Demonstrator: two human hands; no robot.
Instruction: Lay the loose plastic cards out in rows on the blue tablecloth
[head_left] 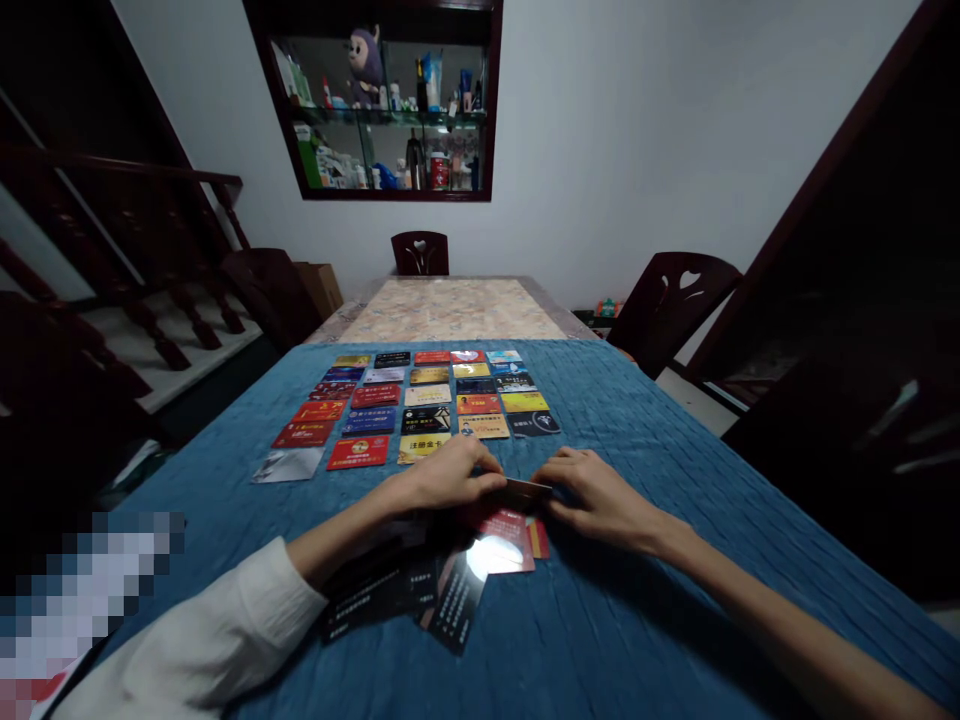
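Note:
A plastic card point(528, 487), seen nearly edge-on, is held between both hands just above the table. My left hand point(454, 474) pinches its left end between thumb and fingers. At the other end, my right hand point(596, 496) grips it with bent fingers. Loose cards overlap beneath: a red card point(504, 535) with a bright glare, a black card point(459, 600) with white print, and another dark card point(371, 592) partly under my left forearm. Beyond my hands lie rows of cards, among them a yellow card point(420, 447) and a red card point(358, 452). The held card's face is hidden.
A blue cloth point(600, 640) covers the near part of the table; its far part has a patterned top point(450, 308). Dark wooden chairs stand at the far end point(420, 254) and right side point(679, 300). A wall cabinet point(397, 195) holds bottles and a plush toy.

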